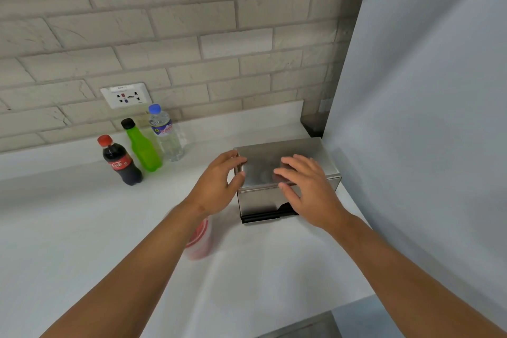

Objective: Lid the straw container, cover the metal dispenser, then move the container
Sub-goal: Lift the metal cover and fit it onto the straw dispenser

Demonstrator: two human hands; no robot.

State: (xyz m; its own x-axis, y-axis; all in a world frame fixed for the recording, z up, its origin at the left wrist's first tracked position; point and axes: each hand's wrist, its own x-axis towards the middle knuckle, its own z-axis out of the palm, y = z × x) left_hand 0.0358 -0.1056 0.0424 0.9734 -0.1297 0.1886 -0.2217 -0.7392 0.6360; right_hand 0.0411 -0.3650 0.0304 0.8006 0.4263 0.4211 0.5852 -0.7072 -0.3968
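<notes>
On metal dispenser (285,162), both hands rest spread.

Silver dispenser (285,162), green bottle (144,149)

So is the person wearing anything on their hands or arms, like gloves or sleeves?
No. The left hand and the right hand are both bare, with no gloves, rings, watch or bracelets showing. Both forearms are bare too, with no sleeve in sight anywhere.
</notes>
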